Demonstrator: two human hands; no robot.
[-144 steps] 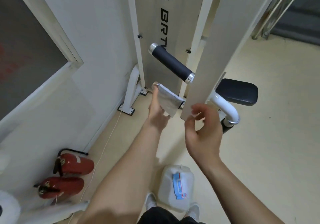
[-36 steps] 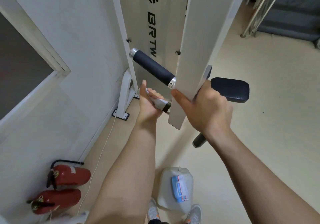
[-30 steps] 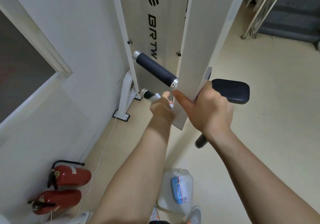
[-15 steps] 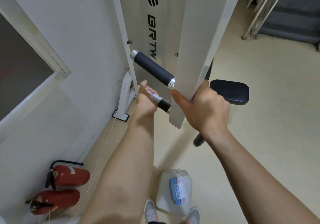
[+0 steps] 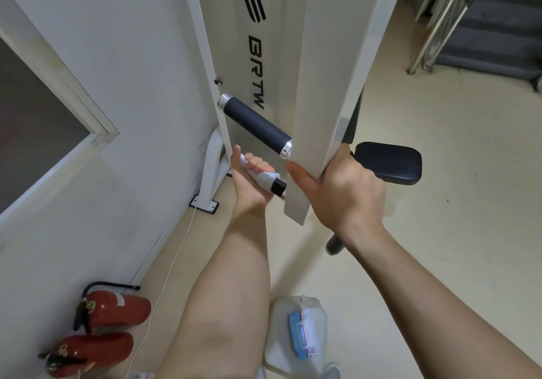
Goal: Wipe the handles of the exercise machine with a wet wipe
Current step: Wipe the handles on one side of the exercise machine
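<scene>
Beside the white wall stands the exercise machine [image 5: 255, 56], its upright panel lettered BRTW and its top cut off from view. A white beam [image 5: 331, 56] slants down in front of it, hiding part of the panel. A black seat pad [image 5: 387, 161] behind the beam shows only in part. The upper handle [image 5: 255, 126], dark with silver end caps, sticks out bare from the beam's left side. Below it the lower handle [image 5: 278, 186] is mostly covered, with only a short black stretch visible next to the beam.

The left hand [image 5: 249, 185] has its grip clenched round that lower handle. The wet wipe [image 5: 264, 177] is wrapped between palm and handle, white folds poking out by the fingers. The right hand [image 5: 343, 193] grasps the beam's lower edge, thumb on the near face and fingers hidden behind. A dark handle end [image 5: 334, 246] pokes out under the right wrist; what it joins I cannot tell.

On the floor sits a translucent jug [image 5: 278, 334] with a blue wipe pack [image 5: 302, 334] lying on it, its print too small to read. Two red fire extinguishers [image 5: 114, 311] lie by the wall.
</scene>
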